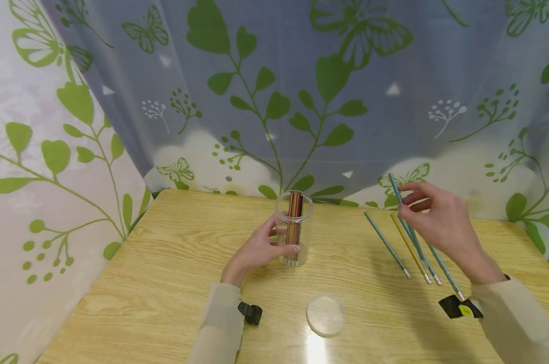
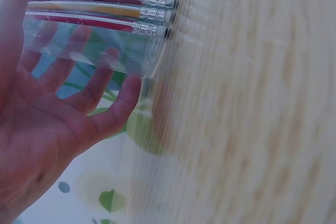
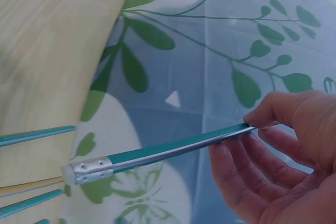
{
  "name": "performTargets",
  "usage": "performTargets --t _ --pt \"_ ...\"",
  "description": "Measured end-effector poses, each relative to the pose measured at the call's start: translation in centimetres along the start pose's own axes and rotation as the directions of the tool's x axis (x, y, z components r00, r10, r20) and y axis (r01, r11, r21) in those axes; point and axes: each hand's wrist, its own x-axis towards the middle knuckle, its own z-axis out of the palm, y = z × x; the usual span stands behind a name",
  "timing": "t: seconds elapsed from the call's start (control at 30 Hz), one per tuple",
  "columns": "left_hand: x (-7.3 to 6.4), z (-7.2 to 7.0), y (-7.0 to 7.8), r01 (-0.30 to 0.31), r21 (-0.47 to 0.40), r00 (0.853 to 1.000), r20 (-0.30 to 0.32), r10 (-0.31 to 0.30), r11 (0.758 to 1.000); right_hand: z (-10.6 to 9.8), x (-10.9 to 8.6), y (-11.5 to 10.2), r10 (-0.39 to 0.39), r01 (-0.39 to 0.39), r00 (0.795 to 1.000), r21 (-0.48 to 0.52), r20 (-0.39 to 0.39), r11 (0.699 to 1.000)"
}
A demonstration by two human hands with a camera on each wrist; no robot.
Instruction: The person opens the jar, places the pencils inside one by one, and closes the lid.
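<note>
My left hand [image 1: 260, 247] holds a clear plastic cylinder [image 1: 306, 240] upright on the table, thumb across its front. Inside it stand several pencils [image 1: 294, 225] in red, yellow and dark colours, eraser ends down. The left wrist view shows their white erasers and silver ferrules near the cylinder's base. My right hand [image 1: 442, 217] pinches a teal pencil [image 3: 163, 148] between thumb and fingers, its eraser end slanting down. Beneath that hand lie a yellow pencil [image 1: 410, 247] and several teal pencils [image 1: 387, 245], their eraser ends toward me.
A round clear lid [image 1: 326, 316] lies flat on the wooden table [image 1: 165, 263], in front of the cylinder. Behind the table's far edge hangs a blue curtain [image 1: 274, 146] printed with green leaves and butterflies. Another patterned cloth [image 1: 42, 202] hangs at the left.
</note>
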Motion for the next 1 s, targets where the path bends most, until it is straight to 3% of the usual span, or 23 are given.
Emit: performTargets --t 0.6,0.77,1.0 --pt "0.0 0.0 0.0 -0.009 0.005 1.000 -0.001 0.009 1.000 -0.2 1.8 -4.2 -0.071 0.083 0.991 0.104 -0.114 0.991" --pt "-0.1 -0.1 0.1 -0.009 0.008 1.000 -0.001 0.009 1.000 0.0 2.4 -5.0 -0.141 0.164 0.975 0.127 -0.174 0.978" --pt "0.0 0.0 0.1 -0.018 0.009 1.000 0.000 0.018 1.000 0.2 3.0 -6.3 -0.178 0.239 0.949 0.226 -0.258 0.944"
